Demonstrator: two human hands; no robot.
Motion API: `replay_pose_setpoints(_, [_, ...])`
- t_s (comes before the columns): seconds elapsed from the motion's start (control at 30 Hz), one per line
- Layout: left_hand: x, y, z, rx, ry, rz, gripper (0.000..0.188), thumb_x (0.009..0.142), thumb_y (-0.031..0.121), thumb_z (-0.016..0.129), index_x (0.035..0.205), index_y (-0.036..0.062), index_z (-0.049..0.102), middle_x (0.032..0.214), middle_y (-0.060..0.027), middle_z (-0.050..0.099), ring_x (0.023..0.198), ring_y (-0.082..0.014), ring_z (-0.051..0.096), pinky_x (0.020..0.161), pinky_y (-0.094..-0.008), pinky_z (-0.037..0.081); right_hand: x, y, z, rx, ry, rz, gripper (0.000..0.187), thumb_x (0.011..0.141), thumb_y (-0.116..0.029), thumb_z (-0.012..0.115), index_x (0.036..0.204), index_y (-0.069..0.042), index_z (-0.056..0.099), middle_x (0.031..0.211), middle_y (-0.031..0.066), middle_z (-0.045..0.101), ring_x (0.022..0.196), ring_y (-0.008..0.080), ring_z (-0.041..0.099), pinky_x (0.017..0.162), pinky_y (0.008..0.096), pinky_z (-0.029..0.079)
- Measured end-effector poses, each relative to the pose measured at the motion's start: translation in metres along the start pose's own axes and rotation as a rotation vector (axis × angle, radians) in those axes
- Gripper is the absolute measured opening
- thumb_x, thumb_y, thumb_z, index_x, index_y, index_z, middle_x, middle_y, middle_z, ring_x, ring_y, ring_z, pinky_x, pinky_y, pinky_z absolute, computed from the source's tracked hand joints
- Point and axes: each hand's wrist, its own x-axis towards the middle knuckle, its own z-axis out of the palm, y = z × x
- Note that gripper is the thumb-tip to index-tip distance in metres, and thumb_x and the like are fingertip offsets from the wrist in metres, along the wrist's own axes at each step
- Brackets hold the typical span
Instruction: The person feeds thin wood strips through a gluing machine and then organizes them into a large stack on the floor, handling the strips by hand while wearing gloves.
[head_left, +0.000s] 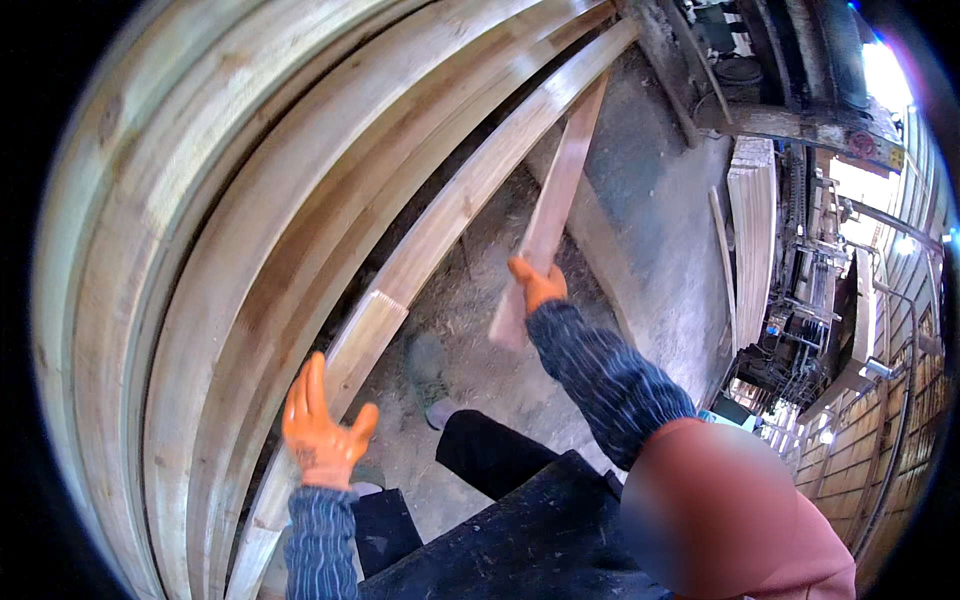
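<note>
The right hand [541, 285], in an orange glove, grips a reddish-brown board [556, 198] close to its near end, its fingers bent over the board's edge and pinching it. The board slants away to the far side, leaning slightly right, with its far end just beside a long pale beam [447, 220]. This beam runs from the near left to the far middle and bears a toothed joint across its width, left of the board's near end

The left hand [325, 425], gloved in orange too, is at the near left over the pale beam. Its fingers point to the far side, lightly spread, with the thumb held out to the right; whether they touch the beam I cannot tell. Both forearms wear dark striped sleeves [600, 375]

Left of the beam, a row of broad, long timbers [275, 190] fills the left side, side by side. Below the held board lies a dusty floor [660, 215], with a flat wooden plank [597, 270] on it. Farther right are a pale stack of boards [752, 240] and dark machinery [800, 290], with a ribbed wall [850, 490] beyond. A dark apron [500, 545] shows at the near side
</note>
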Motion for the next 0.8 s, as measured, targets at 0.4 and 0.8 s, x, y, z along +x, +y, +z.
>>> replay_pose_setpoints(0.4, [0.017,-0.007,0.042,0.119,-0.172,-0.167,0.094,0.07,0.026,0.091,0.149,0.0093,0.043,0.136,-0.0185,0.061,0.125,-0.0373,0.058,0.108,-0.0451,0.046,-0.091,-0.072,-0.095,0.132,0.124,0.021,0.063,0.079,-0.036,0.088,0.12,0.006,0.065,0.108,0.0089,0.07,0.093,0.0184,0.065,0.086,0.0335,0.052])
replay_pose_setpoints(0.8, [0.02,-0.006,0.034,0.104,-0.186,-0.168,0.09,0.071,0.031,0.089,0.147,0.0108,0.047,0.135,-0.0137,0.063,0.123,-0.0335,0.06,0.106,-0.0446,0.046,-0.025,-0.078,0.089,0.229,-0.214,0.075,0.067,0.093,-0.058,0.065,0.116,0.004,0.062,0.102,0.0166,0.069,0.088,0.0228,0.067,0.061,0.036,0.055])
